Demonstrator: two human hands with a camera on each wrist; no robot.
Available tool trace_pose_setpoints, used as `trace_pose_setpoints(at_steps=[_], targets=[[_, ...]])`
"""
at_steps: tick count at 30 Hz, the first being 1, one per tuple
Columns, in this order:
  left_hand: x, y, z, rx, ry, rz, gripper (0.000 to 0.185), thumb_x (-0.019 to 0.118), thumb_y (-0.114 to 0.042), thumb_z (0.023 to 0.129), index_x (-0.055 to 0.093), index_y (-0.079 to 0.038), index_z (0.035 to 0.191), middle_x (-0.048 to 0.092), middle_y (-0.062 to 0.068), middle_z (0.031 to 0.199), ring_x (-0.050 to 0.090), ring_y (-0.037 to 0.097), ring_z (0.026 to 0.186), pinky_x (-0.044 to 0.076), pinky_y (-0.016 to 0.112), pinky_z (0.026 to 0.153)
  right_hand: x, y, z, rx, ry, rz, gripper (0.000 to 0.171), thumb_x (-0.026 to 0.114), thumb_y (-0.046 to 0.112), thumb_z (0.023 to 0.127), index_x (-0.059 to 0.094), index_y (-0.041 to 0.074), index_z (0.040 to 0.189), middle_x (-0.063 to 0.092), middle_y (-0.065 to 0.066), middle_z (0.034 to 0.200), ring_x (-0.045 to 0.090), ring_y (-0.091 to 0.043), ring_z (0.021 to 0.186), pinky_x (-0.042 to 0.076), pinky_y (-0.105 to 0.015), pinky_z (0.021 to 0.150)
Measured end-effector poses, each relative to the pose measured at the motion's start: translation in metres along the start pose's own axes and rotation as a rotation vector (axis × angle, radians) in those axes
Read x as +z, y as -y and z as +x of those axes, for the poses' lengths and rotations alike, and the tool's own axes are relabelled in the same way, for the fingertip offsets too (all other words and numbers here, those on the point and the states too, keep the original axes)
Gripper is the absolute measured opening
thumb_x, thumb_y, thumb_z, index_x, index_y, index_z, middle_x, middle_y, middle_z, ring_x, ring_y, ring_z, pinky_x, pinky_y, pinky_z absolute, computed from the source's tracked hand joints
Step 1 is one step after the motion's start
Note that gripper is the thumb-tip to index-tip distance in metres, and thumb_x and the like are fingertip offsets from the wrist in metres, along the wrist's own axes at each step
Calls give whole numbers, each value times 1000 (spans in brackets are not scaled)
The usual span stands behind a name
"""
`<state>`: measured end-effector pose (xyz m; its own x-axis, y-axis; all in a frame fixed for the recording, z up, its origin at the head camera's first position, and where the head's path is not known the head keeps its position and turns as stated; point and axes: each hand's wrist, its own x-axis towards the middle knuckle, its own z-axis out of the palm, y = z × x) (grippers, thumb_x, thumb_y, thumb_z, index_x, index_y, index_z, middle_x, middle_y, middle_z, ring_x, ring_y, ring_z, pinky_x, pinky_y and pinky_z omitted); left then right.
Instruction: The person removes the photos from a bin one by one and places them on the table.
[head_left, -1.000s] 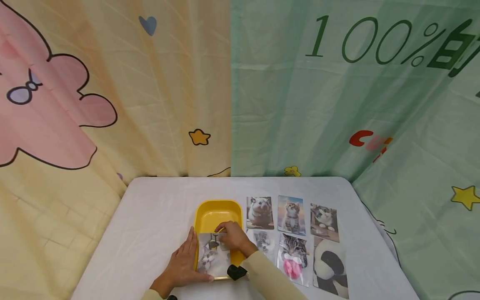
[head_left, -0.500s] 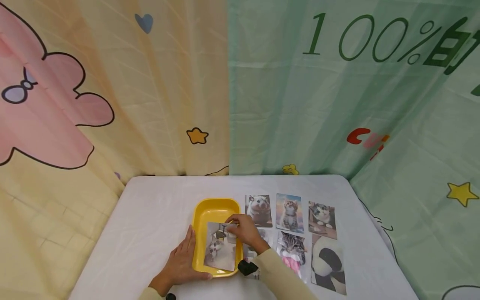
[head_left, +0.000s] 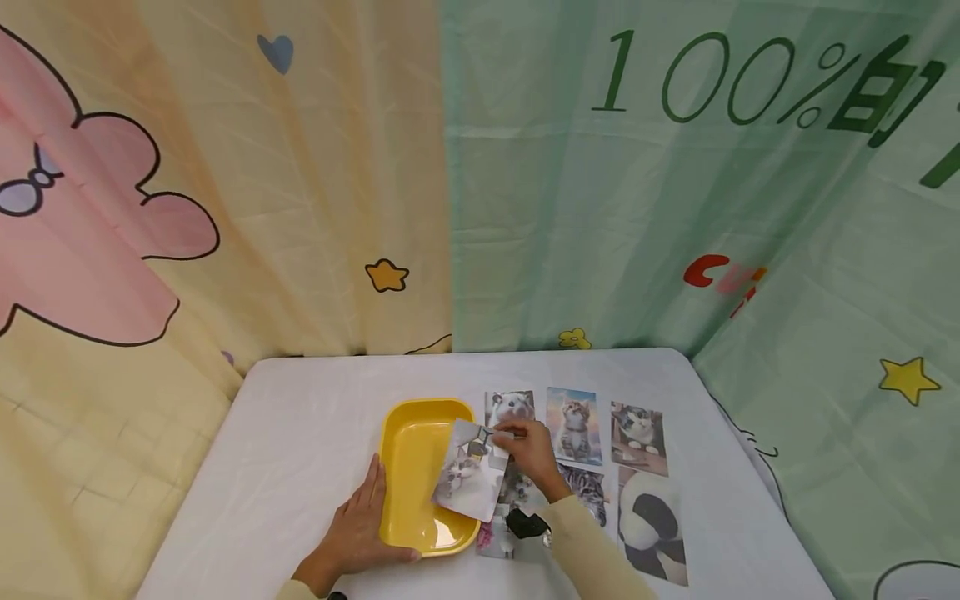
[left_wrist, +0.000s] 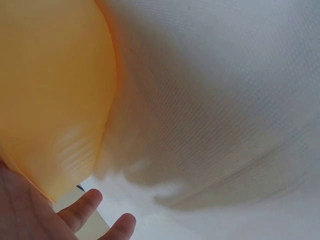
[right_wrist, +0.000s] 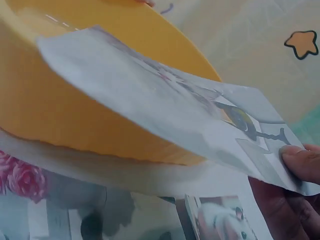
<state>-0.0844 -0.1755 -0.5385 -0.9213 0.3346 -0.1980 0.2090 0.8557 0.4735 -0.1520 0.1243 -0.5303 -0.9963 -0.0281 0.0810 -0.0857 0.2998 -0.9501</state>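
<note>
My right hand (head_left: 531,457) pinches a photo card (head_left: 467,482) by its upper right corner. The card, with a pale cat picture, hangs tilted over the right rim of a yellow tray (head_left: 411,450). In the right wrist view the thumb lies on top of the card (right_wrist: 150,107), fingers beneath. My left hand (head_left: 351,527) lies along the tray's left side with fingers straight and thumb at the near edge. The left wrist view shows the tray's yellow wall (left_wrist: 55,85) beside that palm. No card shows inside the tray.
Right of the tray, photo cards lie in two rows: a hamster card (head_left: 510,405), a kitten card (head_left: 574,423), a cat card (head_left: 639,437), a tabby card (head_left: 583,487) and a panda card (head_left: 654,525). A card with pink flowers (head_left: 491,538) is partly hidden. Curtains surround the white table (head_left: 300,433).
My right hand has carried the cat photo card out of the tray, rightward and over its right rim, tilting it. The left hand has stayed against the tray.
</note>
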Motion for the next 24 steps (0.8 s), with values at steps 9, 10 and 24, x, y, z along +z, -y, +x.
trace_pose_setpoints(at_steps=[9, 10, 24], targets=[[0, 0, 1, -11, 19, -20, 146, 73, -77, 55, 3, 9, 150, -7, 19, 160, 24, 41, 139, 30, 62, 102, -41, -8, -8, 108, -111, 93, 20, 67, 5, 89, 70, -4, 107, 65, -19, 113, 60, -19, 72, 52, -36, 59], [0, 0, 2, -12, 22, -22, 146, 73, -78, 55, 3, 9, 150, -8, 19, 160, 24, 41, 140, 30, 62, 102, -47, -9, -9, 112, -117, 93, 20, 67, 6, 90, 70, -4, 107, 66, -18, 110, 61, -18, 74, 52, -36, 60], [1, 1, 2, 1, 29, -17, 145, 72, -77, 57, 3, 10, 150, -9, 19, 160, 23, 43, 139, 29, 64, 101, -130, -23, -22, 185, -267, -53, 25, 66, 12, 92, 68, -1, 113, 65, -11, 93, 47, -16, 65, 42, -29, 56]])
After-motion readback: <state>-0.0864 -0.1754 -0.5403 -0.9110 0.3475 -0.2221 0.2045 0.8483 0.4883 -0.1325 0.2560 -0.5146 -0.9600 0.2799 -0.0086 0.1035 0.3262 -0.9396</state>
